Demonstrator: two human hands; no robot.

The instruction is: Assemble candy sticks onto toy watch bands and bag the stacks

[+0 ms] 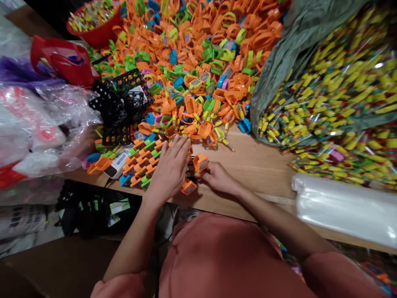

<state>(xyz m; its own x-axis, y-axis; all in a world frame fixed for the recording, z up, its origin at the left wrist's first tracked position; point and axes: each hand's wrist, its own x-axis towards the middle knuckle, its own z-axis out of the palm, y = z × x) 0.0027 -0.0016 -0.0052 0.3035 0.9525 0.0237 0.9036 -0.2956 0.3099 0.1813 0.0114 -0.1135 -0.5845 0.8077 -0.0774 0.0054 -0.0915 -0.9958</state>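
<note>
My left hand lies with its fingers stretched out over the right end of a tight array of orange, green and blue toy watches. What sits under the palm is hidden. With thumb and fingers closed, my right hand holds an orange toy watch by its lower side, just right of the left hand. Below it, another orange toy watch is at the array's near right corner. Beyond both hands spreads a big heap of loose toy watches, mostly orange.
Black plastic grid trays lie left of the heap, near a white box-shaped device. At the right are a green sack of small yellow wrapped candies and a clear plastic roll. A red basin stands back left.
</note>
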